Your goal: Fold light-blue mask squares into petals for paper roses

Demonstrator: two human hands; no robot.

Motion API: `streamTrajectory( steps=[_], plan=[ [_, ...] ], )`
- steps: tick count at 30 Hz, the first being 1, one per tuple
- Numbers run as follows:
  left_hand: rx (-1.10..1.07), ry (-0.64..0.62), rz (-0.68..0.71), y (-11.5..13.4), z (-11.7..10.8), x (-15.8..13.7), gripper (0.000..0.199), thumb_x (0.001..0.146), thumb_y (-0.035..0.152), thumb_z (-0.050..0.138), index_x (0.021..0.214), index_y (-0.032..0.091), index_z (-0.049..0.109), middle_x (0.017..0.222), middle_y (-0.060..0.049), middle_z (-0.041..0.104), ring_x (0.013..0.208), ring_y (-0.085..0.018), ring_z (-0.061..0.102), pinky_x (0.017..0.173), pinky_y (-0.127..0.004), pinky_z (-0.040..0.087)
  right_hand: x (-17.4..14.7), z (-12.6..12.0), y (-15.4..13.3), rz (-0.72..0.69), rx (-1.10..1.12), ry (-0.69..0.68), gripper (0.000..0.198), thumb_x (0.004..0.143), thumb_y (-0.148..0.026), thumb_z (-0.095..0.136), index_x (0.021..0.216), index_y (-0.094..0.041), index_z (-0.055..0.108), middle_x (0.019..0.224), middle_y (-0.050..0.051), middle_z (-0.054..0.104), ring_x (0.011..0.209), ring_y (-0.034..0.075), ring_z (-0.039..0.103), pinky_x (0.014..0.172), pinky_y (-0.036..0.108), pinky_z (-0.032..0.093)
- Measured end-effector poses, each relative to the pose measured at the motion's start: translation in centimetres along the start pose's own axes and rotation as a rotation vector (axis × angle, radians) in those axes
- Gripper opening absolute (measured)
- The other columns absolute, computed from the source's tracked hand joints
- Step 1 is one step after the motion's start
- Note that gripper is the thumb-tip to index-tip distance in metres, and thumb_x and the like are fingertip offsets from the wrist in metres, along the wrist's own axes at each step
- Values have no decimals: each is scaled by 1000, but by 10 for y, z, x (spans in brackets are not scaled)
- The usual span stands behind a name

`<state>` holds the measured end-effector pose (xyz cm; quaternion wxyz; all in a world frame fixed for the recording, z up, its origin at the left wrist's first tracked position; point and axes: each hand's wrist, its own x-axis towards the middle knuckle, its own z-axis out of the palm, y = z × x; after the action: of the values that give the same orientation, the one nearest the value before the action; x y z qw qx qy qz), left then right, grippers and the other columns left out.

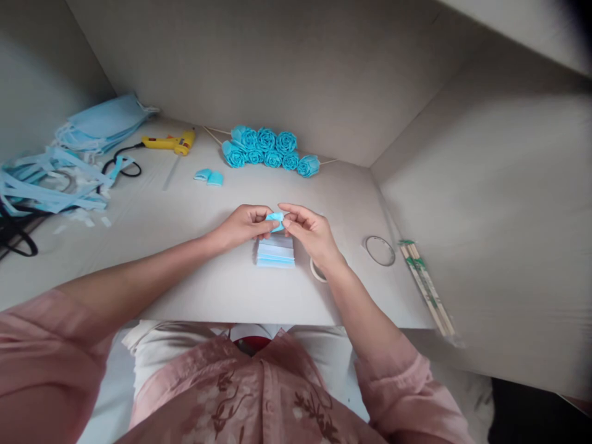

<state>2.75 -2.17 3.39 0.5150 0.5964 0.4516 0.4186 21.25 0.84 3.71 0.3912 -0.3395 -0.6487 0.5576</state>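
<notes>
Above table, fingers pinched, holding blue piece

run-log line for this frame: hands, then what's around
left hand: pinching blue piece | right hand: holding its edge | nearby: pleated stack | beyond: blue flowers, glue gun

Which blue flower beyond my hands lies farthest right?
The right-end flower in the front row, with a stick showing to its right; the other flowers lie left of it.
</notes>
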Motion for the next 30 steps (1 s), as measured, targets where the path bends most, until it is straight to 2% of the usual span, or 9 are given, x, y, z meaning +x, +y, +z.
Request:
streamTrajectory(
  steps=[5,10,15,23,30],
  plan=[
    [14,13,-7,0,0,0,29,75,43,65,69,16,56,58,2,55,53,-9,51,50,-19,39,-1,1,-2,20,-36,16,31,81,-34,66,109,-23,71,81,-1,66,66,10,59,70,27,51],
    [55,27,45,2,2,0,28,76,41,62,66,16,54,56,4,52,53,-8,47,52,-19,37,-2,2,-3,28,-87,25,33,84,-43,63,111,-25,71,83,1,66,70,12,60,71,29,52],
    [125,19,95,1,2,-1,30,77,38,60,60,16,50,54,5,49,50,-6,40,49,-19,32,0,0,3,-16,-91,6,34,79,-36,68,111,-24,70,82,0,63,73,12,57,69,26,49],
    [75,-19,13,4,2,-1,26,77,40,61,70,16,55,59,2,57,54,-9,51,52,-20,38,1,-1,6,8,-42,10,34,78,-35,67,111,-25,70,85,0,61,75,12,56,71,27,51],
    [23,6,-10,9,3,-2,26,75,42,63,74,16,58,59,2,55,54,-9,52,51,-20,39,0,1,7,-8,-59,19,35,77,-33,68,111,-25,70,84,0,62,74,11,56,70,26,50]
  ],
)
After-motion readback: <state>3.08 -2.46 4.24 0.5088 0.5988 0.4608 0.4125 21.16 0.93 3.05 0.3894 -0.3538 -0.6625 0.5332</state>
